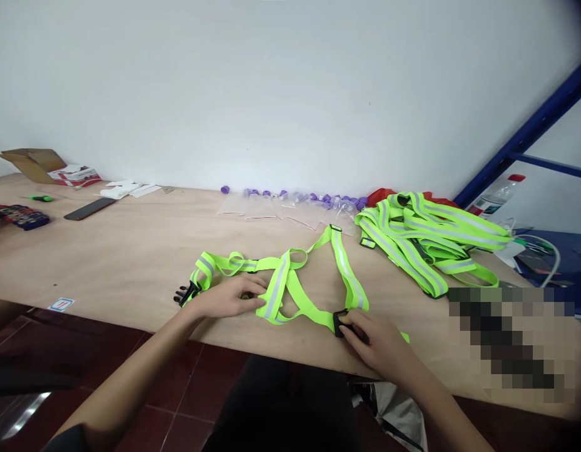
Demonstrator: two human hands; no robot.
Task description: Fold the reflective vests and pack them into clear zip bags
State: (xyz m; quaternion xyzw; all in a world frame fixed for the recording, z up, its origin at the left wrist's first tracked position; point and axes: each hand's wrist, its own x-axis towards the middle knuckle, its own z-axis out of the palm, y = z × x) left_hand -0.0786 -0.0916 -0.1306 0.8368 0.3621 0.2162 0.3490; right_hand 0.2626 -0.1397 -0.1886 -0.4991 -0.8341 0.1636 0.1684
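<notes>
Along the near edge of the wooden table (130, 263), a lime-yellow harness (297, 294) with pale reflective stripes lies spread out in loops, between and beneath the person's two hands. The right hand (373, 339) pinches a black buckle (338, 323) at the harness's right end, thumb and fingers drawn close together on it. The left hand (229, 296) lies low over the left part, its fingertips touching the upright strap in the middle; whether they grip it, I cannot tell. Just beyond the left wrist, a pronged black clip (183, 293) sticks out at the harness's left end. A tangled pile of similar straps (413, 232) sits farther back on the right, with red material (382, 196) behind it. Clear plastic bags (262, 206) and small purple pieces (314, 197) line the table by the wall, and an open cardboard box (31, 164) stands at the far left
</notes>
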